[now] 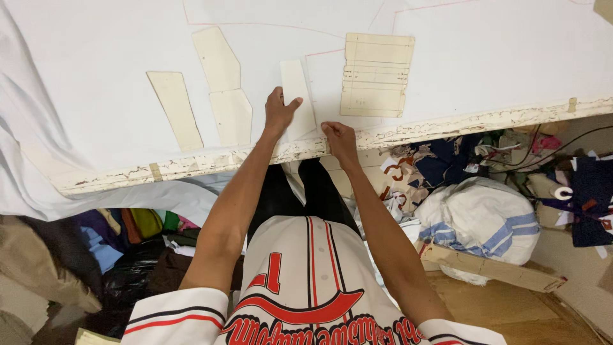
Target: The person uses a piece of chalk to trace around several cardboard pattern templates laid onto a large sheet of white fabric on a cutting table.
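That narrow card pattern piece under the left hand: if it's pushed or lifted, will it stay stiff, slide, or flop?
The narrow pattern piece looks like thin flat card with crisp edges, so probably stiffish and light. It lies on smooth white fabric, so it may slide easily; the left hand presses on it. Lifted by one end, it would likely bend a little.

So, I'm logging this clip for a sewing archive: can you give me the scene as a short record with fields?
Setting: white fabric spread over a worn table edge
Left hand: flat on a narrow card pattern piece
Right hand: fingers pinched at that piece's lower corner; any tool hidden
Other patterns: three card pieces to the left, a wide lined one to the right
Marks: red traced lines
Below table: fabric scraps, bundled cloth
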